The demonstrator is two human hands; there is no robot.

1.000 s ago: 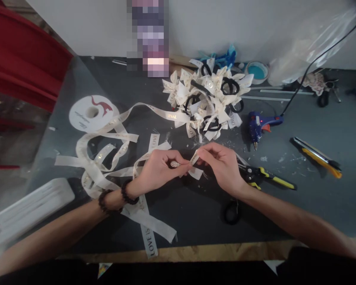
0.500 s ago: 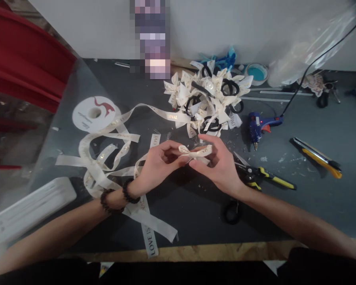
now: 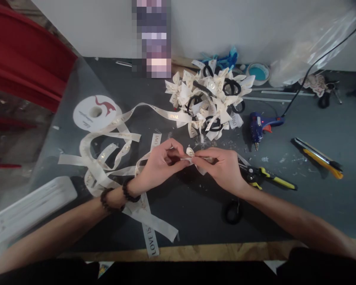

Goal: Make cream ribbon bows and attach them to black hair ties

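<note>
A small cream ribbon bow (image 3: 190, 152) with printed lettering is pinched between my two hands, above the middle of the dark table. My left hand (image 3: 166, 159) holds its left side between thumb and fingertips. My right hand (image 3: 222, 166) grips the right side, its fingers covering much of the bow. Left of my hands, loose printed ribbon (image 3: 99, 172) lies in loops beside a white ribbon spool (image 3: 90, 114). Beyond my hands sits a pile of ribbon bows (image 3: 184, 93) with black hair ties among them.
To the right lie a blue glue gun (image 3: 256, 128) with a cable, yellow-black pliers (image 3: 273, 179) and a yellow cutter (image 3: 320, 158). A black hair tie (image 3: 233, 212) rests near the front. A white case (image 3: 35, 208) is at left, a tape roll (image 3: 257, 74) at the back.
My right fingers have closed in over the bow and moved closer to my left fingertips. The bow's right loop, open to view before, is now mostly covered.
</note>
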